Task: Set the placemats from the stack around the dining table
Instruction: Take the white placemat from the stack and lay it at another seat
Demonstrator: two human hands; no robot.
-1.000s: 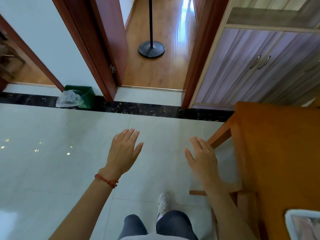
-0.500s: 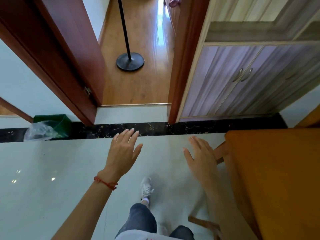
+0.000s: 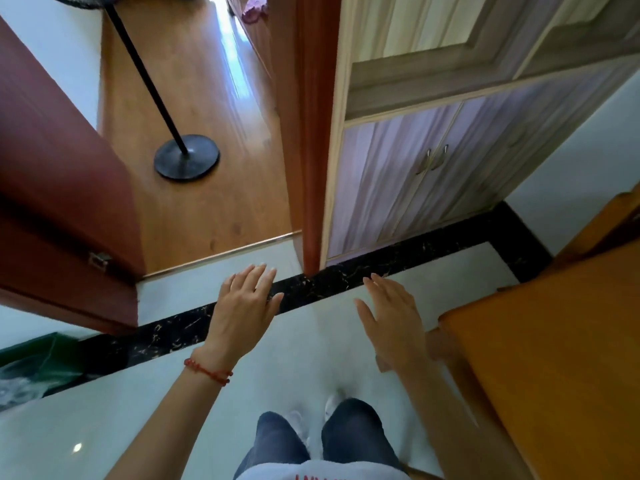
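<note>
The orange wooden dining table [image 3: 554, 358] fills the lower right, and only a bare corner of its top shows. No placemat or stack is in view. My left hand [image 3: 242, 310], with a red cord bracelet at the wrist, hangs over the pale tiled floor, palm down, fingers apart, empty. My right hand [image 3: 391, 317] is held out the same way, empty, just left of the table's corner and apart from it.
A red-brown open door [image 3: 59, 209] stands at left beside a doorway to a wood-floored room with a black round stand base [image 3: 187, 157]. A purple-fronted cabinet [image 3: 415, 181] stands behind the table. A green bin [image 3: 38, 362] sits at lower left. A wooden chair [image 3: 606, 223] shows at right.
The view has swung right and forward along the table's end; the placemat seen at the table's near edge has left the frame. Both hands stay spread and empty.
</note>
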